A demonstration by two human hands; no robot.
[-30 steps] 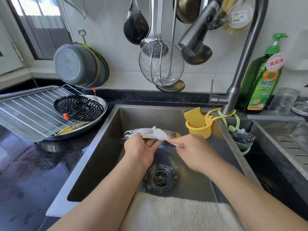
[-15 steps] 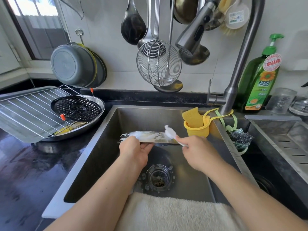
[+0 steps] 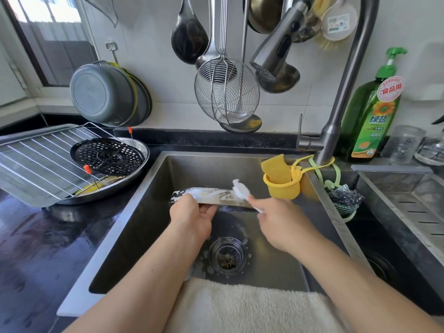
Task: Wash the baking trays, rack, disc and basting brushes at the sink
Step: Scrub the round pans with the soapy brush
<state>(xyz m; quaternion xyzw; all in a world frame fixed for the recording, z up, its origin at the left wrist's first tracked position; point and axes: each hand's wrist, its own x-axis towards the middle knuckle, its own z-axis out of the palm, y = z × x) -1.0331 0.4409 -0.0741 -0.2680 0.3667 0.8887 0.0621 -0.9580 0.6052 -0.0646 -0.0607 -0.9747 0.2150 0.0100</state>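
Observation:
Over the steel sink [image 3: 125,239] my left hand [image 3: 191,218] grips the near edge of a soapy metal tray [image 3: 217,197], held almost edge-on. My right hand [image 3: 278,222] holds a white cloth [image 3: 241,188] pressed on the tray's right part. On the left counter a wire rack [image 3: 36,159] lies on a flat baking tray [image 3: 14,179]. Beside it a round steel tray [image 3: 137,169] carries a black perforated disc [image 3: 107,156]. Two orange-tipped basting brushes [image 3: 88,169] lean in that round tray.
A faucet head [image 3: 274,51] hangs above the sink, with ladles and a wire skimmer [image 3: 227,92] on the wall. A yellow sponge holder [image 3: 281,180] hangs at the sink's right rim, a green soap bottle [image 3: 374,111] behind. A towel [image 3: 240,308] drapes the front edge.
My right hand has wiped the white cloth from the tray's middle to its right end. My left hand has kept its grip on the tray.

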